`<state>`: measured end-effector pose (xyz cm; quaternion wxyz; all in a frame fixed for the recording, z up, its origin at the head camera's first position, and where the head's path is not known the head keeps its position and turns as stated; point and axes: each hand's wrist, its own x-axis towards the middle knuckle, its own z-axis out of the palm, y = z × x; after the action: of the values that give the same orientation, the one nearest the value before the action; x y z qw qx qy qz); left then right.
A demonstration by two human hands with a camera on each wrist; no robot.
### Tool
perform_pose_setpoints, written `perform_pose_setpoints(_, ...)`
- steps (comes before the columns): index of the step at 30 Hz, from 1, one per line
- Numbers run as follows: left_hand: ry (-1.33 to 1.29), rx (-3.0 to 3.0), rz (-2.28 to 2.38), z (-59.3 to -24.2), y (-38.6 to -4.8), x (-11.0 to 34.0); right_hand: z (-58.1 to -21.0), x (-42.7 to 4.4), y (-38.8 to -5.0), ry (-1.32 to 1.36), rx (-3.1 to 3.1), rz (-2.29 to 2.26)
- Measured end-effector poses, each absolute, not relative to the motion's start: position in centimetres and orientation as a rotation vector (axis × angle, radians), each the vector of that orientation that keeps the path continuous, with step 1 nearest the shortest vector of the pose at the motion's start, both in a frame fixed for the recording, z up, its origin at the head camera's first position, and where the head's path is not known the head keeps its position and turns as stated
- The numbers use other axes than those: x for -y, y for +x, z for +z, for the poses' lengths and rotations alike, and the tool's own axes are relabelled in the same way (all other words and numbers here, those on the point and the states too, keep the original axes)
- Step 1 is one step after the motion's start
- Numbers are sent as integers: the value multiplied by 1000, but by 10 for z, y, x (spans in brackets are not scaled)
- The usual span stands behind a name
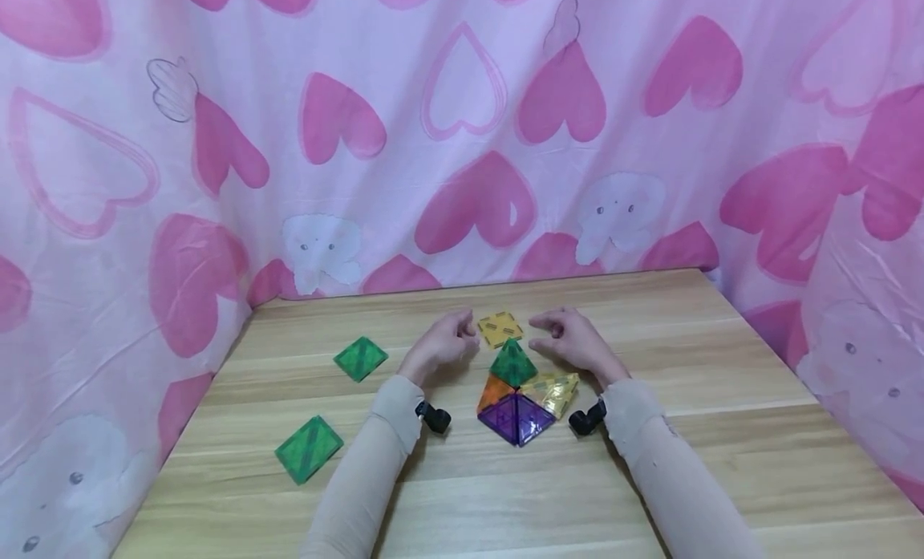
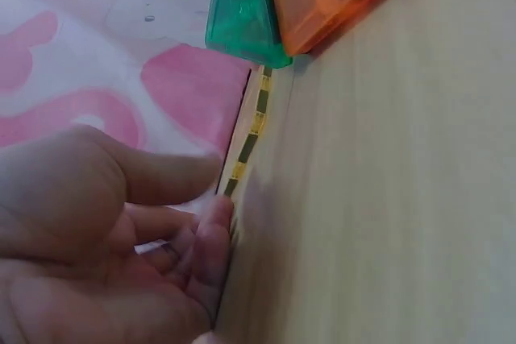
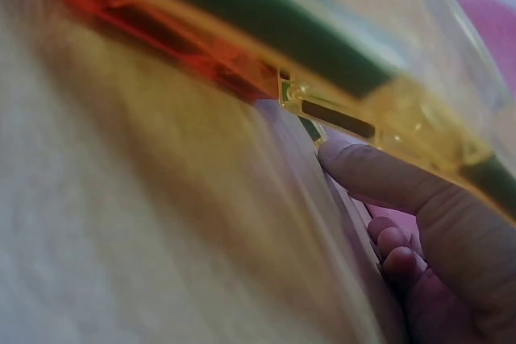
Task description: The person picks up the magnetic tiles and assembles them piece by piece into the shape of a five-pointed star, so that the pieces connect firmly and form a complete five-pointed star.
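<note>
A yellow square magnetic tile [image 1: 500,330] lies flat on the table at the far end of a tile cluster. My left hand [image 1: 442,346] is at its left side, fingers loosely bent; in the left wrist view the fingertips [image 2: 216,219] are at the tile's edge, and contact is unclear. My right hand [image 1: 577,346] is to the tile's right, thumb and forefinger apart, a gap showing in the head view. Nearer than the yellow square, a green triangular tile [image 1: 513,365], an orange tile [image 1: 495,394], purple triangles [image 1: 500,419] and raised, tilted yellow tiles [image 1: 559,393] meet in the cluster.
Two flat green tile pieces lie apart on the left, a farther one [image 1: 361,358] and a nearer one [image 1: 309,450]. The wooden table [image 1: 722,447] ends at a pink heart-patterned curtain [image 1: 476,198], which also hangs along both sides.
</note>
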<state>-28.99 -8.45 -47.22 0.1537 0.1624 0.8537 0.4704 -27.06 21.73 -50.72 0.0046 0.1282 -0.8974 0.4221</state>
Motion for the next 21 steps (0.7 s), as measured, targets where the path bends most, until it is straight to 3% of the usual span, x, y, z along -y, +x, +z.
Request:
perform_pose_setpoints(9,267,-2638,1339,-478,-296,64,-504,-211,-268,429,2833,1273)
perform_pose_setpoints(15,236,-2725,1312,-506,-315,58,-504,-209,-268,434,2834,1290)
perform_pose_setpoints(21,223,-2742,1326,-492,-294,52,-505,-207,-267,377,2780,1419)
